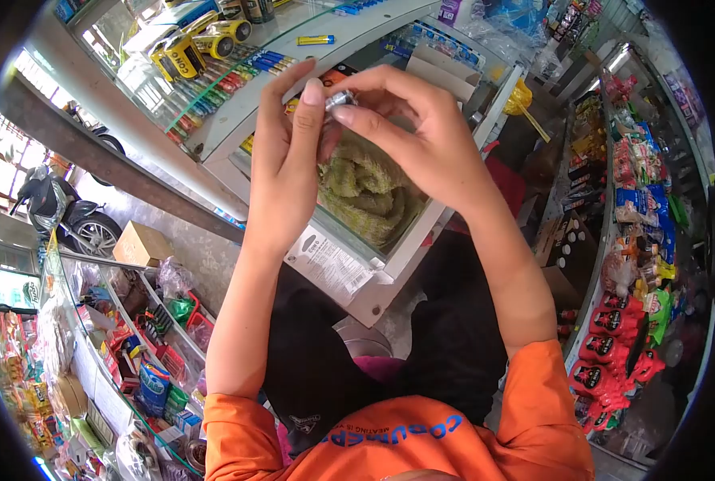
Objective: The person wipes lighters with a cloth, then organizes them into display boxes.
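Note:
My left hand point(293, 136) and my right hand point(409, 128) meet above the counter's edge. Between their thumbs and fingers is a small silvery metal piece point(341, 102), partly covered by the fingertips; its exact kind is too small to tell. Both hands pinch it. Below them, inside a glass-sided case, lies a rolled greenish fuzzy cloth point(361, 192). A yellow battery-like stick point(315, 40) rests on the counter just beyond my left hand.
The glass counter point(273, 48) holds yellow packs point(177, 56) and rows of pens or lighters. A white printed label point(333, 260) hangs at the near edge. Packed shelves stand at right, with red bottles point(606, 353); another goods case is at lower left, a cardboard box point(142, 243) behind it.

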The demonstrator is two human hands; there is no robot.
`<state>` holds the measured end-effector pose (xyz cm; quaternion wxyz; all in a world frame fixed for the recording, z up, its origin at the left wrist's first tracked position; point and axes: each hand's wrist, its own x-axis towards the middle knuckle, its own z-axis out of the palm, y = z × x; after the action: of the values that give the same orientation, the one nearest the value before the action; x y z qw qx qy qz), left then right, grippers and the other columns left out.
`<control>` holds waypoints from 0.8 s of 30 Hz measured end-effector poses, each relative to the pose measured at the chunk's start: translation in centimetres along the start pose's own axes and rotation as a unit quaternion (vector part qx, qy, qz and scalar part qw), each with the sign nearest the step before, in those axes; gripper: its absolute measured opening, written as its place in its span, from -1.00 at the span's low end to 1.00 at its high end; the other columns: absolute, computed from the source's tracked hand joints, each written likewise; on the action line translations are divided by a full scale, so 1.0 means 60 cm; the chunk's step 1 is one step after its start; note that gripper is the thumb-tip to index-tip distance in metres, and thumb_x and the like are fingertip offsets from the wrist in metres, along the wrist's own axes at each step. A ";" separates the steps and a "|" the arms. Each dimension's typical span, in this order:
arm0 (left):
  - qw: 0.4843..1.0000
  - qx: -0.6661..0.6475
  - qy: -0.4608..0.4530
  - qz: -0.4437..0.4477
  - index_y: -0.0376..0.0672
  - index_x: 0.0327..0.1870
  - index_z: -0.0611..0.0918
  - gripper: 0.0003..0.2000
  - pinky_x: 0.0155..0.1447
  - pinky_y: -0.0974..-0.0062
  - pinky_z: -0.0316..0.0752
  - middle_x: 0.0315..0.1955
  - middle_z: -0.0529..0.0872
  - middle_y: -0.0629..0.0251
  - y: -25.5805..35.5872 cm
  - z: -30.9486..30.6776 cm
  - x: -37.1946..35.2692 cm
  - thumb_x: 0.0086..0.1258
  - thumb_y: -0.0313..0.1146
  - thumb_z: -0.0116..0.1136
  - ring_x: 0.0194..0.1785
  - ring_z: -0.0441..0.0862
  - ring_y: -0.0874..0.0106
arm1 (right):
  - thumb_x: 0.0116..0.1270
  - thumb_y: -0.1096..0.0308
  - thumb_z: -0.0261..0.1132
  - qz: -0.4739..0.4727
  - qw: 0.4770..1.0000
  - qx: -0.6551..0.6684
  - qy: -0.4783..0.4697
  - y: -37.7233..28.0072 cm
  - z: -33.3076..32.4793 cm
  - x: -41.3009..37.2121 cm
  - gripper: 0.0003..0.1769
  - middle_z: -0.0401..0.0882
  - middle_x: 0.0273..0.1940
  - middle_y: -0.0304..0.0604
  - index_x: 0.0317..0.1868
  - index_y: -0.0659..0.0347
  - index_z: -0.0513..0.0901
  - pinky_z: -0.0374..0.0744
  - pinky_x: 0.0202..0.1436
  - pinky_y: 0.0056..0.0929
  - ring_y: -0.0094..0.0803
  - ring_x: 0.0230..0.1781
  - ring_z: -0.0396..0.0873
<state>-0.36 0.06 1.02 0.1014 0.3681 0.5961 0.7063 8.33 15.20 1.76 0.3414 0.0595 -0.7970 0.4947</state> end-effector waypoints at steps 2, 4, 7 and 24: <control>1.000 0.000 0.004 0.003 -0.32 0.55 0.35 -0.46 -0.14 0.61 0.41 -0.25 0.66 0.38 -0.012 -0.001 0.001 0.84 -0.04 -0.05 -0.27 0.47 0.62 | 0.52 0.31 0.47 -0.010 0.999 -0.034 -0.004 0.005 -0.016 0.003 -0.75 0.84 -0.15 -0.18 0.07 0.27 0.78 0.70 -0.02 -0.45 -0.50 -0.17 0.79; 1.000 0.001 0.008 0.010 -0.31 0.60 0.28 -0.42 -0.14 0.60 0.42 -0.26 0.66 0.36 -0.019 -0.002 0.006 0.85 -0.01 -0.07 -0.28 0.48 0.61 | 0.52 0.32 0.46 0.019 0.998 -0.046 0.028 0.002 -0.036 0.013 -0.78 0.86 -0.15 -0.22 0.02 0.28 0.79 0.70 -0.03 -0.50 -0.58 -0.14 0.79; 0.999 0.004 0.039 0.014 -0.27 0.59 0.36 -0.47 -0.10 0.54 0.50 -0.29 0.71 0.25 -0.022 -0.001 0.006 0.85 -0.06 -0.11 -0.26 0.58 0.55 | 0.35 0.18 0.53 0.113 0.934 -0.336 0.045 0.029 -0.104 0.046 -0.67 0.87 -0.17 -0.06 -0.06 0.28 0.80 0.73 0.02 -0.27 -0.18 -0.11 0.86; 0.999 -0.025 -0.019 0.024 -0.33 0.60 0.28 -0.46 -0.08 0.53 0.49 -0.32 0.67 0.29 -0.031 -0.020 0.001 0.80 -0.21 0.06 -0.21 0.56 0.56 | 0.34 0.20 0.45 0.239 0.863 -0.418 -0.157 0.202 -0.122 0.132 -0.45 0.80 0.05 0.16 0.27 0.31 0.67 0.70 0.09 -0.09 0.02 0.04 0.78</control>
<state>-1.70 -0.33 -0.72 0.1049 0.3934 0.5675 0.7157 0.62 29.31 -0.50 0.0763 -0.2041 -0.9617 0.1661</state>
